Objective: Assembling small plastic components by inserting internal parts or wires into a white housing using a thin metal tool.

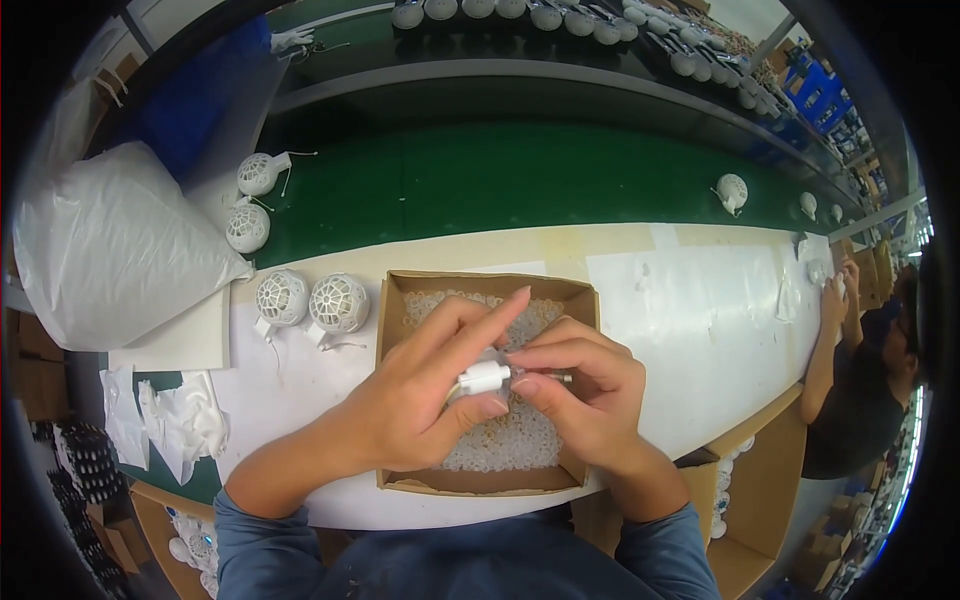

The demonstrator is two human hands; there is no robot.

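Observation:
Over an open cardboard box [487, 481], my left hand [410, 385] is closed round a white plastic fitting [484, 377], its index finger stretched out. The fitting lies sideways, and most of what sits behind it is covered by my fingers. Thumb and fingertips of my right hand [590, 390] pinch at the fitting's right end, on a small clear piece. A short metallic tip [565, 378] pokes out beside those fingers; what it belongs to is hidden. Many small translucent plastic pieces [500, 450] fill the box beneath both hands.
Two white lattice balls [339, 303] with wires stand left of the box; two more [248, 226] lie on the green belt [430, 180]. A stuffed white bag [120, 250] is far left. At right, another person [860, 380] works near the table [680, 310].

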